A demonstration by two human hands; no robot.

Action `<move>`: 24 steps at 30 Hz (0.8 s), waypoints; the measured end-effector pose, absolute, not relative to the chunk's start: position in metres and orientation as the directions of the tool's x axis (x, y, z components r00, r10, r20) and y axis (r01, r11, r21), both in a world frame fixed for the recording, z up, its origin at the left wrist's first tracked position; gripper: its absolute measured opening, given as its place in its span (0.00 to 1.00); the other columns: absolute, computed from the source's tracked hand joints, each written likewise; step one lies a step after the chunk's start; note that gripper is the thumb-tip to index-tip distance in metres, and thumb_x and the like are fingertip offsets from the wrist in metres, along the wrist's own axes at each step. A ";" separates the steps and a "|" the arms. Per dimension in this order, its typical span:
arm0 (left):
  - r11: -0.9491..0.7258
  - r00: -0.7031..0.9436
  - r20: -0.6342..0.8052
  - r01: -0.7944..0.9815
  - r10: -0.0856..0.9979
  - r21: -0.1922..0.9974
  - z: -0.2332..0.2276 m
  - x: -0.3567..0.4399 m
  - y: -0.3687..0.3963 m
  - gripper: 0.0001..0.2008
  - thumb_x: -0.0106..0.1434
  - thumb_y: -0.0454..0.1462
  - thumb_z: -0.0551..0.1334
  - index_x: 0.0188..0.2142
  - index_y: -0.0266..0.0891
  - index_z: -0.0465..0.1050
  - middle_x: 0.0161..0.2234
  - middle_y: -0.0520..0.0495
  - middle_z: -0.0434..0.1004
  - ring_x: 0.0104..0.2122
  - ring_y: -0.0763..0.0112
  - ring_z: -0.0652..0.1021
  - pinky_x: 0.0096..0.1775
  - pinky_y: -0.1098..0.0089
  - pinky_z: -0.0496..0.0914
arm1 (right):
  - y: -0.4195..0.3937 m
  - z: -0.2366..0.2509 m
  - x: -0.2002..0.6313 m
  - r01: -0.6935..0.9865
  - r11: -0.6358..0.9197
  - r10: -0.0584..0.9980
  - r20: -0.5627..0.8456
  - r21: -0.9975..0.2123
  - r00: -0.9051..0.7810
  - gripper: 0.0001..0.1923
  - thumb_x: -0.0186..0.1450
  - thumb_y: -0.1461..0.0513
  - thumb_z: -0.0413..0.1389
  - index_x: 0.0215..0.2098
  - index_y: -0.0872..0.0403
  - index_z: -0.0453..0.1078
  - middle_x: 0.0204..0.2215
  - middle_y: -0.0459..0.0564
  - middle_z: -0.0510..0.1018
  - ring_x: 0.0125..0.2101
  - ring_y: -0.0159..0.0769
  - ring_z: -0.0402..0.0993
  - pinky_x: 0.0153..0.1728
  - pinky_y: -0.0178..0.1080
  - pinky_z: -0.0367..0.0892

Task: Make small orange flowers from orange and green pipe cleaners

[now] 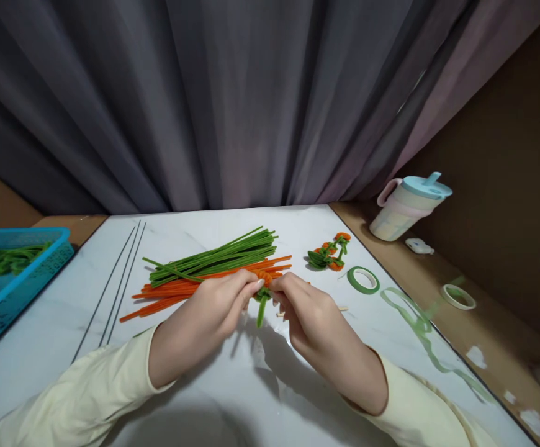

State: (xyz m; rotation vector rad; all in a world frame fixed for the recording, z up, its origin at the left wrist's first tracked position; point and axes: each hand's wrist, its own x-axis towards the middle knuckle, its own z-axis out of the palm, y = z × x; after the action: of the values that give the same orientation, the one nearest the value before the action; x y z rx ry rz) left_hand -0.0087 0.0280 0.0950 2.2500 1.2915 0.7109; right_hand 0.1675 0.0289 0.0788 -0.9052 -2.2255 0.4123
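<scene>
Between my two hands is a small pipe cleaner piece [264, 277], orange on top with a green stem hanging down. My left hand [211, 305] pinches its left side between thumb and fingers. From the right, the fingertips of my right hand [311, 311] close on the same piece. Fingers partly hide its shape. Just behind lie a bundle of orange pipe cleaners [161, 292] and a bundle of green pipe cleaners [218, 253]. A pale stick [343, 308] shows partly behind my right hand.
Finished-looking orange and green pipe cleaner pieces [333, 250] lie at the back right, near green tape [364, 280] and a loose green strip [431, 351]. Thin dark wires [120, 292] and a blue basket [41, 273] are on the left. A tumbler [403, 211] stands right.
</scene>
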 end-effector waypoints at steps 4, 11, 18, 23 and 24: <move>-0.490 0.498 0.139 0.696 0.856 0.524 0.096 -0.008 0.028 0.12 0.69 0.36 0.46 0.30 0.39 0.61 0.24 0.53 0.66 0.23 0.73 0.69 0.27 0.72 0.58 | 0.030 0.077 0.167 0.481 0.713 0.699 0.475 -0.510 -0.534 0.17 0.49 0.77 0.40 0.31 0.54 0.56 0.24 0.46 0.63 0.23 0.32 0.59 0.23 0.32 0.58; -0.487 0.534 0.108 0.646 0.839 0.588 0.097 -0.011 0.025 0.06 0.69 0.33 0.48 0.36 0.39 0.60 0.27 0.55 0.67 0.25 0.75 0.71 0.28 0.74 0.61 | 0.032 0.079 0.169 0.485 0.682 0.730 0.469 -0.547 -0.498 0.14 0.54 0.76 0.41 0.31 0.54 0.57 0.25 0.46 0.65 0.24 0.32 0.60 0.23 0.32 0.58; -0.575 0.557 0.210 0.636 0.804 0.514 0.083 -0.014 0.024 0.07 0.70 0.34 0.45 0.41 0.40 0.60 0.30 0.53 0.68 0.28 0.74 0.73 0.29 0.73 0.62 | 0.031 0.077 0.168 0.460 0.680 0.733 0.510 -0.572 -0.450 0.13 0.57 0.76 0.40 0.31 0.54 0.57 0.23 0.45 0.65 0.23 0.30 0.63 0.24 0.30 0.59; -0.649 0.591 0.272 0.653 0.759 0.391 0.074 -0.015 0.021 0.08 0.69 0.31 0.45 0.43 0.40 0.60 0.33 0.51 0.68 0.28 0.72 0.74 0.28 0.72 0.63 | 0.028 0.077 0.165 0.484 0.604 0.797 0.464 -0.633 -0.387 0.10 0.62 0.73 0.42 0.29 0.54 0.58 0.22 0.45 0.68 0.21 0.28 0.65 0.23 0.29 0.60; -0.655 0.591 0.283 0.658 0.755 0.372 0.074 -0.014 0.020 0.09 0.68 0.30 0.45 0.42 0.40 0.60 0.32 0.52 0.68 0.27 0.72 0.73 0.27 0.72 0.63 | 0.028 0.077 0.165 0.485 0.588 0.809 0.458 -0.647 -0.369 0.10 0.63 0.72 0.42 0.30 0.54 0.58 0.21 0.44 0.68 0.21 0.28 0.65 0.22 0.29 0.60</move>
State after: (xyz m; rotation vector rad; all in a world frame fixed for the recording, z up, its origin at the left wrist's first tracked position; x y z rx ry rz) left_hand -0.0139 0.0204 0.0738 2.5931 1.1708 0.6200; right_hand 0.1649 0.0276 0.0767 -1.0263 -2.0355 0.5267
